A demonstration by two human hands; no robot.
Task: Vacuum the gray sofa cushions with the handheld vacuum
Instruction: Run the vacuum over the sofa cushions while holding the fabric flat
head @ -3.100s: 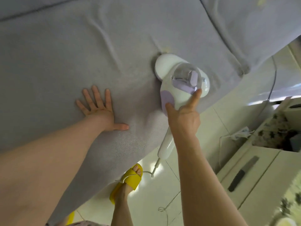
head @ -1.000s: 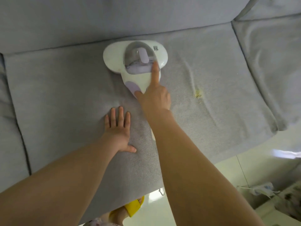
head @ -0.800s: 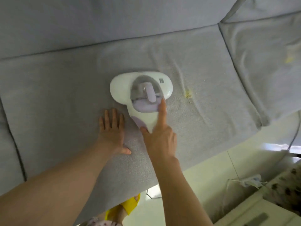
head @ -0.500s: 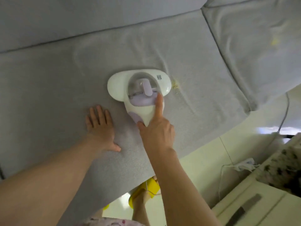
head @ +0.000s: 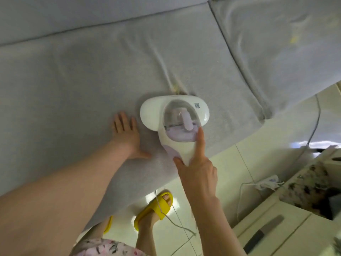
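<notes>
A white and lilac handheld vacuum (head: 175, 117) lies head-down on the gray sofa seat cushion (head: 73, 80), near its front edge. My right hand (head: 195, 170) grips its handle, index finger stretched along the clear dust cup. My left hand (head: 126, 134) presses flat on the cushion just left of the vacuum, fingers straight. A yellowish crumb patch (head: 176, 88) sits in a fabric crease right at the vacuum's far edge. A second gray cushion (head: 276, 52) lies to the right with a yellow speck (head: 293, 41).
The sofa backrest (head: 73, 13) runs along the top. My feet in yellow slippers (head: 156, 209) stand on pale floor tiles with the vacuum's white cord (head: 171, 222). A white cabinet (head: 286, 228), a power strip (head: 267, 182) and a gray cable (head: 316, 122) are at right.
The vacuum has slid right along the cushion, its head now reaching the yellowish crumb patch. My left hand stays flat beside it.
</notes>
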